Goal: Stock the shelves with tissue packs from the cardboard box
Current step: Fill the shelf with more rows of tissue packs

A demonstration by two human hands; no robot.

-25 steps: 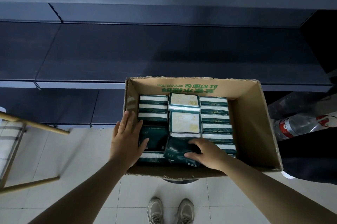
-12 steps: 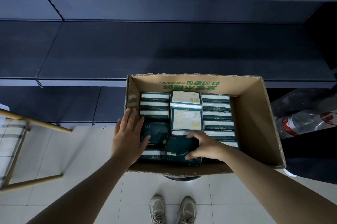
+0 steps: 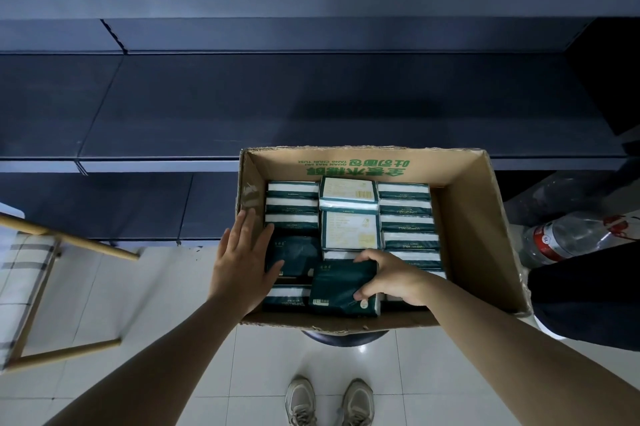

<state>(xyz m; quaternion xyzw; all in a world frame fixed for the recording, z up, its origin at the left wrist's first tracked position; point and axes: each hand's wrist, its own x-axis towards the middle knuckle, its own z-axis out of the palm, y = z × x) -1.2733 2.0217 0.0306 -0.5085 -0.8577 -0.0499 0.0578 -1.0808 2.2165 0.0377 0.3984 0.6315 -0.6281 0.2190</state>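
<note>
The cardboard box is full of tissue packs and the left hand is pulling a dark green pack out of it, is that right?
Not quite: the head view shows the right hand gripping the dark green pack. The left hand lies flat and open at the cardboard box's left wall. The box is indeed full of tissue packs.

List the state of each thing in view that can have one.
cardboard box: open, mostly full of packs
dark green tissue pack: tilted, gripped by right hand
left hand: fingers straight, over the box's left wall
shelves: bare
plastic bottle: lying on its side
</note>
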